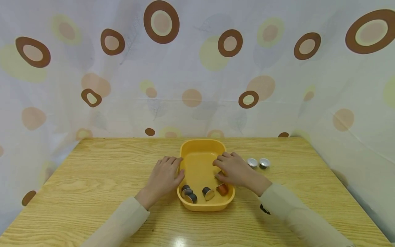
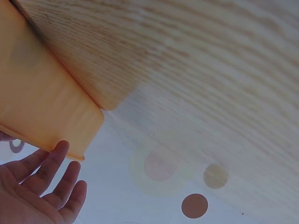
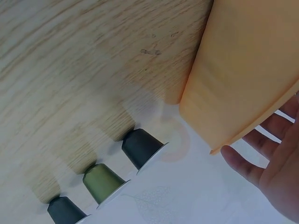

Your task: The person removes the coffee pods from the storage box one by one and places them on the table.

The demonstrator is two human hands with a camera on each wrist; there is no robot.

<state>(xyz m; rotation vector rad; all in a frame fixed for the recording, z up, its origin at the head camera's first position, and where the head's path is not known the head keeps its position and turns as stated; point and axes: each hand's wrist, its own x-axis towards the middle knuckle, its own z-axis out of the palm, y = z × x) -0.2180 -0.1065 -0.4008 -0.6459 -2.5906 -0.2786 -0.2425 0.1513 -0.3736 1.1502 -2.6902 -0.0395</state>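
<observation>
A yellow plastic tub (image 1: 200,208) stands on the table between both hands. My left hand (image 1: 164,175) grips its left rim, thumb inside; in the left wrist view the fingers (image 2: 60,151) lie along the outer edge. My right hand (image 1: 236,168) holds the right rim, with its fingers (image 3: 240,163) below the edge in the right wrist view. Inside the tub's near end lie several coffee capsules: a dark capsule (image 1: 191,198) beside another at the left, a dark capsule (image 1: 208,194) in the middle, and a copper capsule (image 1: 222,189) at the right. Another is partly hidden under my right hand.
Right of the tub, upside-down capsules stand in a row: a black capsule (image 3: 141,147), a green capsule (image 3: 103,182) and a dark capsule (image 3: 64,211). The wooden table (image 1: 108,178) ends at a patterned curtain (image 1: 191,68) behind and at both sides.
</observation>
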